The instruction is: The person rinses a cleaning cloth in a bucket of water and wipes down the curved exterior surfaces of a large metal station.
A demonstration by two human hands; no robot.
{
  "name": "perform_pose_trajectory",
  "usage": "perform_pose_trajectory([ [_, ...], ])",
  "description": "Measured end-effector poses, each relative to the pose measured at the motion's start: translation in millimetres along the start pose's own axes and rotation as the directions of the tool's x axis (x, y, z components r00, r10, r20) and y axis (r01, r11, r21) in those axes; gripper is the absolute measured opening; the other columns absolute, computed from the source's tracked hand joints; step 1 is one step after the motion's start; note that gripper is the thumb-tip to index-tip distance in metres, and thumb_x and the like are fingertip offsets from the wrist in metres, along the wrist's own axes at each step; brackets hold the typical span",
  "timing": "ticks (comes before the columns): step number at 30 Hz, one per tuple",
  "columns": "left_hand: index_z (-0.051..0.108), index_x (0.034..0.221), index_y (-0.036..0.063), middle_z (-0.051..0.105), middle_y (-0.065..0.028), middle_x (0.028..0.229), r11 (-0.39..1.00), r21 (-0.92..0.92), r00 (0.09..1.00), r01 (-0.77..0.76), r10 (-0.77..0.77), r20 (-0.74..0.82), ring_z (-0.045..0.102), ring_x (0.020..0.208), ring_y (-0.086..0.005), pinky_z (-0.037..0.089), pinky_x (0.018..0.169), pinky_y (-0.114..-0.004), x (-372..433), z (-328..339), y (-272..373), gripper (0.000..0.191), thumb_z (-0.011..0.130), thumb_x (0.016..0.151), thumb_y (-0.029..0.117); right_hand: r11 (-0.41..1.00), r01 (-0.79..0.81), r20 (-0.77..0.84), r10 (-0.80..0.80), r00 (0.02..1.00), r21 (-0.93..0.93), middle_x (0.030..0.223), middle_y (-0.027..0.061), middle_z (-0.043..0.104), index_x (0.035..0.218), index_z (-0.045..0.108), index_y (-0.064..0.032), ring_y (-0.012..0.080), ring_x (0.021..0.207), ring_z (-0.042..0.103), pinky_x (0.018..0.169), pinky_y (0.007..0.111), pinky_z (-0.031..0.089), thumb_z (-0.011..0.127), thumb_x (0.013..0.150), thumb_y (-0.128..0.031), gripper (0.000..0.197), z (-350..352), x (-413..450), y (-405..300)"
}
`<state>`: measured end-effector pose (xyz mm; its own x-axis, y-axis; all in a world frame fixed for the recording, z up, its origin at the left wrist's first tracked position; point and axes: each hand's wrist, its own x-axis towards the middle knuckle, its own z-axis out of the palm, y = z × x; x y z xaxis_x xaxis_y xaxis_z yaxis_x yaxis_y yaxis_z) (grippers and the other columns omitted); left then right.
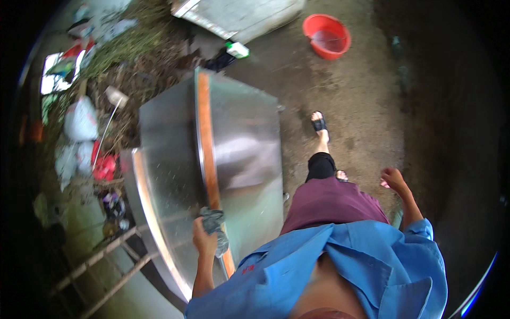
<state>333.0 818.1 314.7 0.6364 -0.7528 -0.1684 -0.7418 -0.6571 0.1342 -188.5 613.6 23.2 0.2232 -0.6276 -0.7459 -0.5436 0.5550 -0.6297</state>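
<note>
My left hand (205, 238) grips a wet-looking grey cloth (214, 225) at the orange strip (206, 151) along the edge of a large shiny metal cabinet (247, 147). The cabinet stands to my left, its reflective panels meeting at that strip. A second, pale strip (147, 207) runs along its far left side. Away from the cabinet, my right hand (392, 178) hangs over the floor on my right, its fingers curled loosely; nothing shows in it.
Ahead on the wet concrete floor (358, 99) sits a red plastic basin (326, 36). A green-and-white container (238, 50) lies by a large pale box-like object (247, 16). Dry brush (131, 75) and stuffed bags (81, 119) lie at the left, above a wooden ladder (99, 255).
</note>
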Motion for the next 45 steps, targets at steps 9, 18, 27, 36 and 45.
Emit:
perform_pose_trajectory([
  [9, 0.042, 0.112, 0.0017, 0.051, -0.0139, 0.104, 0.727, -0.574, 0.926, -0.377, 0.313, -0.212, 0.048, 0.099, -0.0233, 0.035, 0.088, -0.032, 228.4, 63.7, 244.3, 0.041, 0.056, 0.075, 0.006, 0.984, -0.064, -0.047, 0.073, 0.996, 0.167, 0.075, 0.0097, 0.061, 0.093, 0.055, 0.0024, 0.0177, 0.065, 0.061, 0.057, 0.028, 0.050, 0.052, 0.077, -0.014, 0.023, -44.7, 93.4, -154.0],
  [18, 0.049, 0.112, 0.0036, 0.054, -0.0046, 0.106, 0.302, -0.905, 0.785, 0.300, 0.461, 0.414, 0.048, 0.098, -0.0134, 0.036, 0.086, -0.027, 468.7, 260.1, 472.6, 0.039, 0.047, 0.087, 0.033, 0.968, -0.174, -0.043, 0.185, 0.982, 0.179, 0.078, 0.0092, 0.060, 0.095, 0.054, 0.0024, 0.0162, 0.069, 0.060, 0.062, 0.028, 0.049, 0.050, 0.080, -0.012, 0.022, -71.7, 150.7, -245.3],
  [27, 0.055, 0.105, 0.0027, 0.056, -0.0173, 0.104, 0.721, -0.655, 0.726, -0.227, 0.574, 0.380, 0.055, 0.095, -0.0252, 0.041, 0.084, -0.032, 530.6, 397.4, 498.9, 0.033, 0.056, 0.074, 0.015, 0.952, -0.143, 0.092, 0.122, 0.988, 0.271, 0.075, 0.0064, 0.059, 0.093, 0.053, 0.0003, 0.0132, 0.067, 0.058, 0.060, 0.026, 0.048, 0.049, 0.081, -0.011, 0.016, -53.5, 239.4, -264.1],
  [36, 0.048, 0.113, 0.0064, 0.046, -0.0180, 0.115, 0.762, -0.468, 0.729, -0.447, 0.614, 0.302, 0.044, 0.107, -0.0327, 0.036, 0.092, -0.038, 551.5, 417.0, 519.6, 0.041, 0.055, 0.073, 0.007, 0.615, -0.434, 0.566, -0.025, 0.824, 0.659, 0.090, 0.0056, 0.057, 0.103, 0.051, -0.0040, 0.0141, 0.076, 0.058, 0.068, 0.026, 0.048, 0.050, 0.086, -0.014, 0.020, -69.1, 368.7, -304.4],
  [45, 0.026, 0.131, 0.0349, 0.008, -0.0069, 0.142, 0.759, 0.077, 0.571, -0.646, 0.415, 0.708, 0.016, 0.126, -0.0401, 0.025, 0.100, -0.049, 632.7, 588.1, 609.6, 0.079, 0.069, 0.066, 0.020, 0.659, 0.006, 0.174, -0.208, 0.963, 0.752, 0.088, 0.0052, 0.052, 0.102, 0.047, -0.0010, 0.0116, 0.080, 0.053, 0.072, 0.025, 0.045, 0.047, 0.082, 0.000, 0.021, -102.3, 487.5, -275.8],
])
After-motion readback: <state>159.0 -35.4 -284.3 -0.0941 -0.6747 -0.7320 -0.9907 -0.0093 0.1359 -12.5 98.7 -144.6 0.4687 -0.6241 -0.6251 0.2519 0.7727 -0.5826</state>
